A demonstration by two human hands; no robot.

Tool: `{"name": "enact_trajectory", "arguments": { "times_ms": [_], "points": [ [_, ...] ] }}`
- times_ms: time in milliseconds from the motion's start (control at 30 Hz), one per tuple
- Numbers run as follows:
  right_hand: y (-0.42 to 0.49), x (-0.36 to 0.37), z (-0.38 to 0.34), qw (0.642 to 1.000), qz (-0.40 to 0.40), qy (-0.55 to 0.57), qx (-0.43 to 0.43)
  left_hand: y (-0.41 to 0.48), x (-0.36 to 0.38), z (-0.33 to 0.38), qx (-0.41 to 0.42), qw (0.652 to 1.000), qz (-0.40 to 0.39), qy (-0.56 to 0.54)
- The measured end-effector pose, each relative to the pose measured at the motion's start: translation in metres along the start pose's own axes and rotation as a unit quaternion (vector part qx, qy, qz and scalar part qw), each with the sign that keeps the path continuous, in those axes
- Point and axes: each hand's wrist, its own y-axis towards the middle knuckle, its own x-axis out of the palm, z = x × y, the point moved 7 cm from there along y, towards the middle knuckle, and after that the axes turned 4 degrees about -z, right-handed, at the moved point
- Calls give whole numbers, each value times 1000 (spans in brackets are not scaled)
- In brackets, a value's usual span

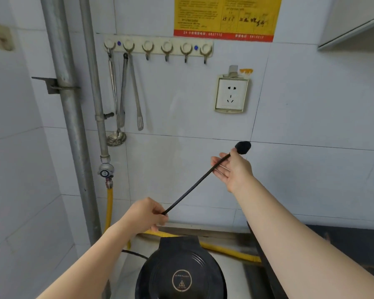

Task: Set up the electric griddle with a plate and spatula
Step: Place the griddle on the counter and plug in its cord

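Closed black electric griddle [181,275] sat nearest, left hand [144,214] gripped black power cord [194,184], right hand [231,169] farther right, fingers spread, thumb apparently pinched plug [243,147] below wall socket [231,94]

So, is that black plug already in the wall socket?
No, the right hand holds the plug below the socket, whose holes show bare.
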Motion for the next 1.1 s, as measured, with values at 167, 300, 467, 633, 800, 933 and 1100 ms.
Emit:
{"name": "enact_trajectory", "arguments": {
  "times_ms": [167, 300, 467, 633, 800, 933, 1100],
  "points": [
    [6, -1, -44, 994, 10, -93, -63, 9, -10, 7, -9, 997, 56, 47],
    [11, 13, -68, 997, -23, 14, -74, 23, -13, 46, 54, 995, 68, 44],
    [32, 5, -110, 988, -7, -49, -147, 37, -42, 101, 122, 985, 115, -34],
    [59, 6, -126, 984, -53, -83, -148, 49, -88, 161, 207, 945, 255, 0],
    [89, 15, -127, 972, -145, -137, -126, 78, -108, 206, 269, 900, 305, 158],
    [108, 21, -122, 959, -161, -203, -116, 101, -113, 228, 284, 864, 314, 271],
    [133, 25, -115, 941, -133, -285, -127, 135, -112, 244, 272, 812, 301, 419]
  ]
}}
